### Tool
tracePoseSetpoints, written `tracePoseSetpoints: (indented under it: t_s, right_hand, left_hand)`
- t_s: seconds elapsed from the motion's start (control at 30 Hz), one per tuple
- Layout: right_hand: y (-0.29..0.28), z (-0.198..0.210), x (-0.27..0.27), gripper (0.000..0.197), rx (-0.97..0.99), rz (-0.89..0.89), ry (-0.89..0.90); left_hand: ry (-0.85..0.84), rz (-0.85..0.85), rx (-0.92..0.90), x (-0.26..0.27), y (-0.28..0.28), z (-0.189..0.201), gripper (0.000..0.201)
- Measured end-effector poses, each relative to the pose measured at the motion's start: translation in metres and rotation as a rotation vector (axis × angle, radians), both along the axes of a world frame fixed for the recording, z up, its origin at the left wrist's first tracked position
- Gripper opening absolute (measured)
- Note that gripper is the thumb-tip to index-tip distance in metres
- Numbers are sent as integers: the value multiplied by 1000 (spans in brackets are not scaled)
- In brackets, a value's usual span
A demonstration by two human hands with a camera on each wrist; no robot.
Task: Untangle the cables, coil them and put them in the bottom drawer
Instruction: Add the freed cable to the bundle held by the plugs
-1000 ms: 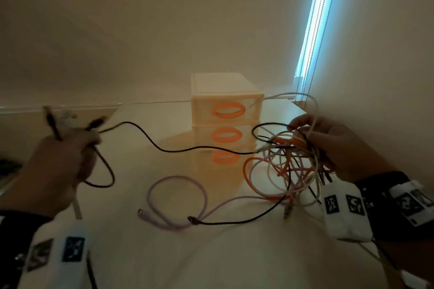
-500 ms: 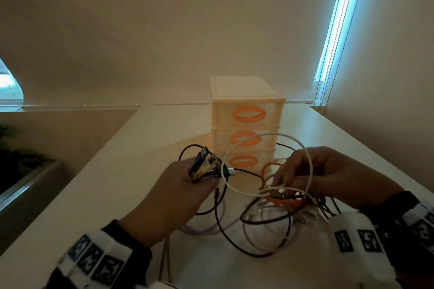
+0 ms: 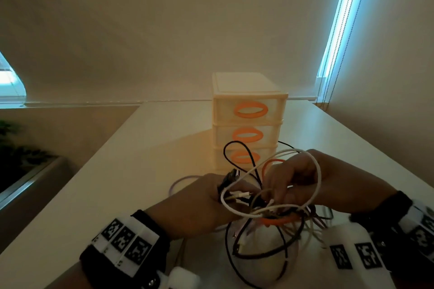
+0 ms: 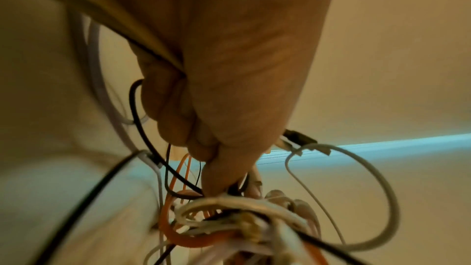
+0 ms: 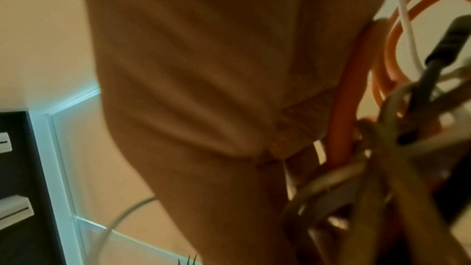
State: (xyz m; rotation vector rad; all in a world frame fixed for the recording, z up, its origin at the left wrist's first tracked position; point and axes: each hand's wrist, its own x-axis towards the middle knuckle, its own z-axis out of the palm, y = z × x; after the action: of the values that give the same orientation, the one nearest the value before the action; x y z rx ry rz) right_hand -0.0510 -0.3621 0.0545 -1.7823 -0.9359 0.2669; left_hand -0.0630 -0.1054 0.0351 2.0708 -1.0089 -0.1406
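While my left hand (image 3: 199, 202) grips a bunch of thin plug ends, my right hand (image 3: 303, 183) pinches the knot of cables (image 3: 270, 213), round white, black and orange loops, above the smooth pale tabletop (image 3: 141, 171), just before the translucent plastic drawer unit (image 3: 249, 91) with oval orange handles.

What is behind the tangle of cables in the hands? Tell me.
Behind the cable tangle stands a cream drawer unit with three orange handles, all drawers shut. Black and white loops cross its bottom drawer; its base is hidden.
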Motion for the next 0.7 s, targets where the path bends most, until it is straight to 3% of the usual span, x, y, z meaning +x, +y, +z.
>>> tracePoseSetpoints:
  t_s: [0.1,0.17,0.23,0.3,0.4,0.53,0.63,0.7]
  right_hand:
    - [-1,2,0,17,82,-9,12]
    - [0,2,-1,1,166,-75,39]
    - [-1,1,2,18,251,-161,121]
    - [0,0,4,14,377,-214,223]
    - [1,-3,9,12,556,-324,341]
    - [5,-11,16,12,651,-336,446]
    - [5,-18,23,47,708,-267,524]
    - [6,-22,24,55,744,-213,549]
  left_hand:
    - [57,-32,-16,0,0,-5,26]
    - [152,-57,-102,-2,-3,-6,14]
    - [178,10,-172,-2,-2,-8,12]
    - [302,154,-259,3,1,-12,22]
    - [494,307,-503,10,7,-16,17]
    - [506,339,-645,8,5,-14,20]
    - [500,360,-615,6,2,-16,17]
    - [485,392,-586,6,0,-18,22]
